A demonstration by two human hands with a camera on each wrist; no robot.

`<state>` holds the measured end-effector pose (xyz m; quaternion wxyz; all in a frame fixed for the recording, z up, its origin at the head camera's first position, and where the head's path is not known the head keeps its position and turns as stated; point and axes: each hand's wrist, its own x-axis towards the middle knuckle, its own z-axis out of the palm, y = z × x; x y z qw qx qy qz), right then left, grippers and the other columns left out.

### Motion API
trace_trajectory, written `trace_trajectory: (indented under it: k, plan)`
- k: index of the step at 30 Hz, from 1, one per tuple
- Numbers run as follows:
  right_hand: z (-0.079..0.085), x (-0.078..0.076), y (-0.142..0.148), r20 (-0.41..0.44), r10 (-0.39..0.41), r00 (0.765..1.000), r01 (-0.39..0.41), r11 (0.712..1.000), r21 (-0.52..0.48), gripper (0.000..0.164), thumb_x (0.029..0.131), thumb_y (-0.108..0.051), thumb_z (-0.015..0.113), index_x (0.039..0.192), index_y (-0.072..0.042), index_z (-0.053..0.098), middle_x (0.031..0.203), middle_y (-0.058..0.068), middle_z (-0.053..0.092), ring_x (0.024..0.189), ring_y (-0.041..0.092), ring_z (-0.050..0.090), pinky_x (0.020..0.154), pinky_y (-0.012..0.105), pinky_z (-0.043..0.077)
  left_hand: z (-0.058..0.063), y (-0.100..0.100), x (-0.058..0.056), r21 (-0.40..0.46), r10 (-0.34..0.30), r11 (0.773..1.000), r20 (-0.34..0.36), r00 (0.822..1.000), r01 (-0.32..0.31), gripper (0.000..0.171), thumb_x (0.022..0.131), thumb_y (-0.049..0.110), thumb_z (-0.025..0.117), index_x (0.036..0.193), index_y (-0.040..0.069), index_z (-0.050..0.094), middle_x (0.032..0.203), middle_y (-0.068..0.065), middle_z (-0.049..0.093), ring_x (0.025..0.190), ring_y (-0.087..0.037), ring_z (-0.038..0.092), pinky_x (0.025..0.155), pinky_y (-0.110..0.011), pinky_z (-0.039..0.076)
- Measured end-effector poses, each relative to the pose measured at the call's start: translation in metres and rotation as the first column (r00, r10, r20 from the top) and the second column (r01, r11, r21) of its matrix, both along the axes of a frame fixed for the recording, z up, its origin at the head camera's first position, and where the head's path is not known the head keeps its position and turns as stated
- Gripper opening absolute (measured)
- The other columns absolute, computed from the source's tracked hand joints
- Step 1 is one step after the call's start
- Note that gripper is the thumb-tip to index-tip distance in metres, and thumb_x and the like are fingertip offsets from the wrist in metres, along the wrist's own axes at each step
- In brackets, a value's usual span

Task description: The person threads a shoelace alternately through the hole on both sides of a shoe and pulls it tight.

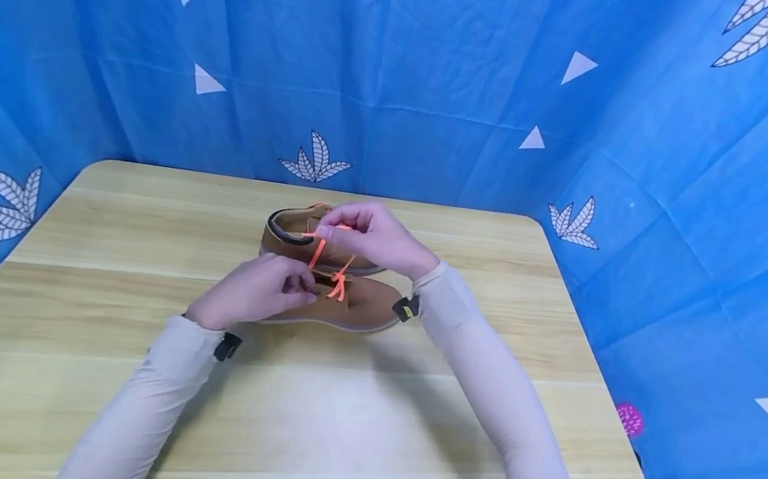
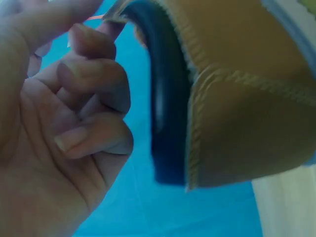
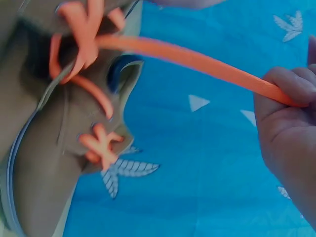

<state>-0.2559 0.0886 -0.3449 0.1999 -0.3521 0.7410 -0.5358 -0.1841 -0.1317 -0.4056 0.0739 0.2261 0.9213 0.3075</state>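
Two tan shoes with orange laces lie side by side on the table. My right hand [image 1: 384, 238] is raised over them and pinches an orange shoelace [image 3: 197, 60], which runs taut from the lacing of the near shoe [image 1: 374, 308]. At that shoe's opening, my left hand [image 1: 257, 292] has its fingers curled. In the left wrist view its fingertips reach the end of the dark padded collar [image 2: 165, 98]; whether they pinch anything there is hidden. Just behind stands the far shoe [image 1: 277, 246], partly covered by my right hand, its crossed laces [image 3: 101, 147] showing in the right wrist view.
The shoes rest toward the back of a light wooden table [image 1: 328, 428] with rounded corners. A blue cloth [image 1: 424, 57] with white leaves and triangles hangs behind it and along its sides. Dark bands with small devices [image 1: 407, 308] sit on both wrists.
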Motion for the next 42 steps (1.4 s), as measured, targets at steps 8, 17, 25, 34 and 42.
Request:
trace_trajectory:
  k: [8, 17, 25, 34, 42]
  plan:
    - [-0.028, -0.021, -0.003, -0.049, 0.036, 0.998, -0.024, 0.975, 0.220, 0.016, 0.098, -0.012, 0.070, 0.107, -0.001, 0.079, 0.105, 0.008, 0.078, 0.103, 0.017, 0.068, 0.092, 0.025, 0.056, -0.006, 0.000, -0.002, 0.082, -0.051, 0.996, 0.093, 0.994, 0.044, 0.006, 0.097, 0.016, 0.071, 0.096, 0.011, 0.069, 0.070, -0.002, 0.065, 0.055, -0.013, 0.059, 0.058, -0.030, 0.051]
    - [-0.042, -0.028, -0.007, -0.179, 0.287, 0.941, -0.184, 0.878, 0.441, 0.015, 0.100, -0.004, 0.062, 0.097, -0.003, 0.077, 0.095, 0.008, 0.075, 0.081, 0.010, 0.061, 0.083, 0.022, 0.053, -0.007, 0.000, -0.001, 0.097, -0.084, 0.993, 0.130, 0.988, 0.072, 0.008, 0.099, 0.014, 0.069, 0.096, 0.008, 0.065, 0.066, -0.003, 0.064, 0.050, -0.014, 0.062, 0.058, -0.031, 0.054]
    - [-0.042, -0.029, -0.011, -0.143, 0.421, 0.896, -0.308, 0.818, 0.485, 0.012, 0.099, -0.002, 0.063, 0.095, -0.003, 0.074, 0.087, 0.002, 0.067, 0.080, 0.011, 0.056, 0.081, 0.021, 0.049, -0.005, 0.000, 0.000, 0.093, -0.086, 0.993, 0.113, 0.990, 0.076, 0.006, 0.099, 0.013, 0.069, 0.097, 0.010, 0.064, 0.067, 0.000, 0.062, 0.049, -0.013, 0.061, 0.060, -0.030, 0.053]
    - [-0.045, -0.034, -0.017, -0.020, 0.469, 0.883, -0.401, 0.776, 0.488, 0.015, 0.102, -0.004, 0.058, 0.093, -0.005, 0.069, 0.081, -0.003, 0.057, 0.076, 0.010, 0.050, 0.079, 0.022, 0.044, -0.005, 0.000, 0.002, 0.087, -0.079, 0.994, 0.113, 0.990, 0.069, 0.007, 0.099, 0.013, 0.069, 0.100, 0.010, 0.064, 0.070, -0.006, 0.065, 0.050, -0.013, 0.061, 0.061, -0.029, 0.053]
    - [-0.038, -0.032, -0.022, 0.011, 0.496, 0.868, -0.428, 0.738, 0.522, 0.015, 0.103, -0.004, 0.058, 0.095, -0.002, 0.070, 0.079, -0.002, 0.051, 0.078, 0.012, 0.050, 0.082, 0.023, 0.042, -0.003, 0.000, 0.003, 0.083, -0.088, 0.994, 0.131, 0.988, 0.077, 0.008, 0.100, 0.014, 0.068, 0.105, 0.007, 0.069, 0.072, -0.009, 0.066, 0.050, -0.013, 0.061, 0.060, -0.029, 0.053]
